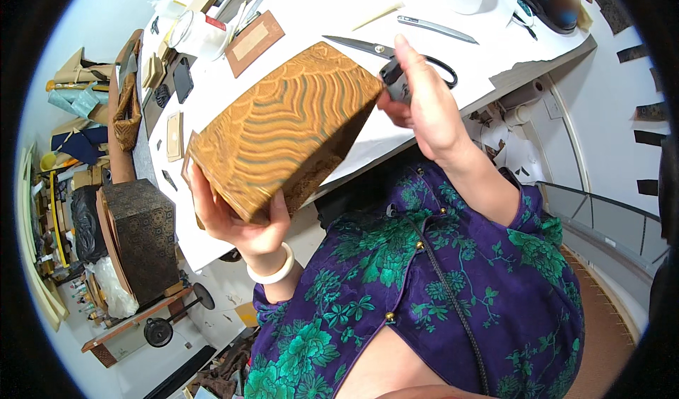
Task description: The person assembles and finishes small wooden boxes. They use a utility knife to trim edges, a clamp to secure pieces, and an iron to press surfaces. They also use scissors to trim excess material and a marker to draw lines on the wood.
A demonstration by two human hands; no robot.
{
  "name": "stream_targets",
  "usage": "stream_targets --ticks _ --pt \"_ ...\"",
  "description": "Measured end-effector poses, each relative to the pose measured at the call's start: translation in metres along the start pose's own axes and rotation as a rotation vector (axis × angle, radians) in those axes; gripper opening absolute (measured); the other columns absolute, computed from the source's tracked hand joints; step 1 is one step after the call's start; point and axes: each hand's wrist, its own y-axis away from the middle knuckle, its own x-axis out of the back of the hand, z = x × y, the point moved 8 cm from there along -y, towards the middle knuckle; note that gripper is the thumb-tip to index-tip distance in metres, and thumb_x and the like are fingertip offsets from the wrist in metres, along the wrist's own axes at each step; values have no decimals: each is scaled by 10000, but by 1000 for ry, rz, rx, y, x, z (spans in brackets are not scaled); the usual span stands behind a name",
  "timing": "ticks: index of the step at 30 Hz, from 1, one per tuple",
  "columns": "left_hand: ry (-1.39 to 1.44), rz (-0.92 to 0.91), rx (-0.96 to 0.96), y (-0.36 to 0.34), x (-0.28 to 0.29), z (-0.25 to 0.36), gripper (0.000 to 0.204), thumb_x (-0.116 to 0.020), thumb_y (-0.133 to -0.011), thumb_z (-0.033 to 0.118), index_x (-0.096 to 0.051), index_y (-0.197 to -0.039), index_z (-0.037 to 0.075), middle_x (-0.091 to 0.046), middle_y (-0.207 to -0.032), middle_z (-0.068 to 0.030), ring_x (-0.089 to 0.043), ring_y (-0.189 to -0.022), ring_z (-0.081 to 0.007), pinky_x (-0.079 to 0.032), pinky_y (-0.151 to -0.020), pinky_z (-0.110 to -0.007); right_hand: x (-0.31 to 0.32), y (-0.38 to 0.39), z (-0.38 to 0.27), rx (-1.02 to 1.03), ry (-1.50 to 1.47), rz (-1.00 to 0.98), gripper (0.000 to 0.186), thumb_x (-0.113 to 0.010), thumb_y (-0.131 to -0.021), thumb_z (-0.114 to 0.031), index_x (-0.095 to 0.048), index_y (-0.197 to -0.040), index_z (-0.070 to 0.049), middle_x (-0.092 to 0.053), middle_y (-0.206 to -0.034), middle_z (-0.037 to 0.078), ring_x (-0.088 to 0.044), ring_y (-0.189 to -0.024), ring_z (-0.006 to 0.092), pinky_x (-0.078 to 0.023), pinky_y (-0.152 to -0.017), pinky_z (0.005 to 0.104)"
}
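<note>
A box-shaped piece [286, 126], covered in brown material with a wavy gold and green pattern, is tilted above the table edge. My left hand [244, 222] is closed around its lower left end, fingers on one side and thumb on the other. Beside the box's right end is my right hand [433, 112], open with fingers stretched out and partly blurred; whether it touches the box I cannot tell. Behind that hand lie black-handled scissors [364, 45], one handle partly covered by the fingers. The box's underside is in shadow.
On the white-covered table [311, 17] are a grey utility knife [438, 29], a brown rectangular panel [256, 43], a clear jar [194, 35] and a phone [183, 79]. A dark patterned box [141, 236] stands at the left, near crowded shelves. A grey folding panel [601, 215] is at the right.
</note>
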Motion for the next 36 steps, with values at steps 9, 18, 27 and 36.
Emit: stream_targets --ticks 9,18,27,36 --pt "-129 156 -89 9 8 5 1044 -795 -748 151 -183 -1573 -40 -394 -1510 -286 -452 -1377 -401 -343 -1170 -496 -15 21 -8 5 -62 -70 468 -431 -1063 -402 -561 -778 -54 -484 -584 1 -318 -462 51 -245 -438 223" --pt "-134 38 -244 7 2 14 1012 -764 -764 125 -176 -1571 -38 -391 -1504 -295 -450 -1377 -417 -354 -1165 -510 -17 24 -19 52 6 -56 488 -401 -1080 -395 -571 -791 -41 -518 -629 10 -369 -488 48 -278 -456 203" --pt "-172 31 -265 9 2 14 1027 -772 -761 150 -169 -1571 -39 -376 -1512 -295 -451 -1372 -432 -350 -1165 -524 -21 21 -22 78 94 -131 562 -394 -1078 -479 -622 -834 -28 -556 -657 3 -420 -528 33 -318 -474 189" --pt "-73 122 41 12 22 -21 1073 -771 -723 248 -189 -1583 -23 -364 -1544 -212 -433 -1388 -309 -313 -1171 -449 -35 9 -7 -124 -56 -437 511 -718 -893 -591 -562 -745 -128 -468 -603 -75 -414 -510 -3 -296 -445 180"
